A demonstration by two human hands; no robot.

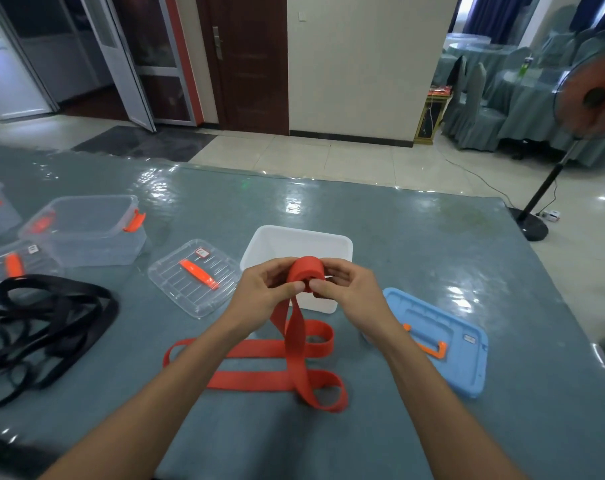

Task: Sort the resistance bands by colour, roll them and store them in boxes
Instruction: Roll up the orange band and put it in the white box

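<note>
A red resistance band [294,344] is partly wound into a roll [306,271] held above the table's middle. My left hand [264,291] grips the roll from the left, and my right hand [347,289] pinches it from the right. The band's loose end hangs down from the roll and lies in loops on the table. Behind my hands stands an open white box [295,239]. A pile of black bands [41,327] lies at the left.
A blue lid [443,337] with an orange handle lies at the right. A clear lid [193,277] lies left of the white box, and clear boxes [86,230] with orange clasps stand further left. A standing fan [592,98] is on the floor beyond the right edge.
</note>
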